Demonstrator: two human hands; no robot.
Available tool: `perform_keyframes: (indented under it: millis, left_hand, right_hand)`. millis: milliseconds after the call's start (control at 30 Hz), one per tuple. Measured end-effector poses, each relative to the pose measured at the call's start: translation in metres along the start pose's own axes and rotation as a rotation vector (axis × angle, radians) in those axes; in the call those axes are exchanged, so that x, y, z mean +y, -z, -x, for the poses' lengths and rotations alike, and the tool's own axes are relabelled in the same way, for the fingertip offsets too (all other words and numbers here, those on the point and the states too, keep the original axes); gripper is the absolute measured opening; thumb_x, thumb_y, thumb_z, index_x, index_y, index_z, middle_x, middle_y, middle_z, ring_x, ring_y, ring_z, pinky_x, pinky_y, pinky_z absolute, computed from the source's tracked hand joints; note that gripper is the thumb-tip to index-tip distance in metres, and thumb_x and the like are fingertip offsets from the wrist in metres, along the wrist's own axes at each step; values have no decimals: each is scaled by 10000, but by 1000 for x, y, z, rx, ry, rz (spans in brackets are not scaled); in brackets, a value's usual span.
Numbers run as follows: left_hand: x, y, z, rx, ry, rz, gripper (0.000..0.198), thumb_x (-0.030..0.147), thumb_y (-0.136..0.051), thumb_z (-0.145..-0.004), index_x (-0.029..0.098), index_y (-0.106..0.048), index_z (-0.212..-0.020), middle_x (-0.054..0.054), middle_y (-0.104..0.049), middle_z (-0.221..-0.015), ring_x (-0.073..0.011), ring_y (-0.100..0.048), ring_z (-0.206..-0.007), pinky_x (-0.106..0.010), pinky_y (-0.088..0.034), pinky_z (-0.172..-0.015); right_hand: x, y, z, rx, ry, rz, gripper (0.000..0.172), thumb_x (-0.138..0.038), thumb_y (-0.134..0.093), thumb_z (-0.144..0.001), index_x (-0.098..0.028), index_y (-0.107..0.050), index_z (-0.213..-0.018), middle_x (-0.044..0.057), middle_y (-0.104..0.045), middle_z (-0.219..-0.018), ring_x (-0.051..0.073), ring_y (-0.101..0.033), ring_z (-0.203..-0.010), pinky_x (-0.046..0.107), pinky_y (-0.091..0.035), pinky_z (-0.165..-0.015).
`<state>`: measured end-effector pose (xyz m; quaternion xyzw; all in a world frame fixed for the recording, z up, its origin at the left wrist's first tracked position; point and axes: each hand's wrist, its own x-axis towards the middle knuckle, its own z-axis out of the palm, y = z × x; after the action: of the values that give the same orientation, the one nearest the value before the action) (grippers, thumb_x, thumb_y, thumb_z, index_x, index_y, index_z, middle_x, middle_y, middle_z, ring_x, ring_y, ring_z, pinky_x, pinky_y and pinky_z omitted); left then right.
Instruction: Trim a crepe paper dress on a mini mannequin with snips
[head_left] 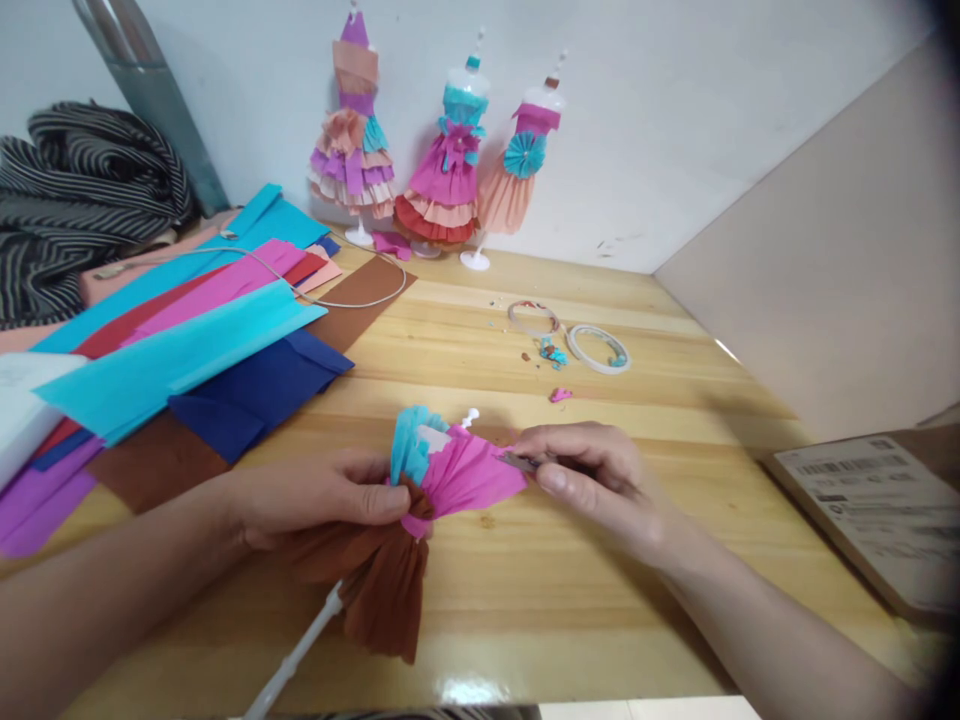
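Three small mannequins (450,175) in ruffled paper dresses stand at the back of a pale, glossy wooden table (540,600), close to a plain white wall (712,130); a second upright surface (847,230) closes the corner on the right. Light glares off the boards near the front edge. Folded paper sheets (187,350) in turquoise, pink, red, navy, brown and violet overlap across the left side, with a thin looped cord (364,304) lying over them. Behind them sit a bundle of striped cloth (135,170) and a tall bottle (169,120). Farther right lie two rings (600,368), turquoise scraps (553,352) and a pink scrap (560,395), while a cardboard box (840,520) with a printed label rests at the right edge. Over the front of the table, the left hand (337,495) grips a paper-dressed figure (390,595) at its waist, the figure tilted, its white rod pointing toward the near edge. The right hand (592,470) pinches a small metal tool (519,461), its tip at the figure's pink paper.
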<state>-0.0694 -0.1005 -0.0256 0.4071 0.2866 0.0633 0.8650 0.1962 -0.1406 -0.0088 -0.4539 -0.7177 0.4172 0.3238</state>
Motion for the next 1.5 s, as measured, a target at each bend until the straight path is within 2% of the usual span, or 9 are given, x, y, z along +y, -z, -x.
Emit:
perform_keyframes:
  millis: [267, 533, 933, 1167, 1400, 1500]
  left_hand:
    - [0, -1, 0, -17, 4, 34, 397, 449, -778, -702, 188, -701, -991, -23, -701, -953, -169, -596, -971, -287, -421, -934]
    - [0, 0, 0, -21, 3, -1, 405, 461, -761, -715, 197, -701, -1016, -38, -695, -1008, -212, -587, -1032, -332, -398, -982]
    - [2, -1, -1, -28, -18, -5, 400, 457, -769, -709, 212, -708, -1019, -25, -697, -1027, -187, -586, -1023, -303, -404, -972]
    - [1, 0, -1, -38, -14, -10, 406, 467, -758, -719, 209, -702, -1027, -18, -699, -1017, -194, -587, -1050, -305, -397, -985]
    - [2, -1, -1, -21, -2, -51, 434, 494, -753, -712, 199, -691, -1024, -26, -694, -1015, -215, -576, -1066, -329, -403, -985]
    - [1, -2, 0, 6, 20, -53, 458, 510, -762, -689, 196, -690, -1014, -33, -689, -1012, -226, -576, -1058, -338, -422, -958]
  right_hand:
    - [1, -2, -1, 24, 38, 45, 447, -545, -512, -888, -166, -699, -742, 29, -574, -588, 132, -461, -536, 240, -363, -483]
    - [-3, -3, -2, 52, 55, 43, 434, -558, -521, -879, -182, -715, -781, 34, -590, -587, 141, -484, -528, 246, -375, -471]
    - [0, -2, 0, 44, 81, 50, 382, -483, -532, -901, -173, -697, -748, 24, -567, -588, 129, -467, -530, 238, -375, -481]
    - [-2, -2, 0, 44, 22, 50, 441, -522, -530, -891, -166, -694, -688, 23, -562, -561, 122, -464, -513, 235, -355, -467]
    - [-5, 5, 0, 37, -25, 24, 427, -534, -555, -873, -154, -736, -802, 40, -619, -615, 133, -512, -556, 230, -394, -494]
    - [-6, 12, 1, -9, -67, 38, 426, -534, -563, -867, -148, -743, -849, 44, -614, -622, 137, -511, -565, 233, -391, -489]
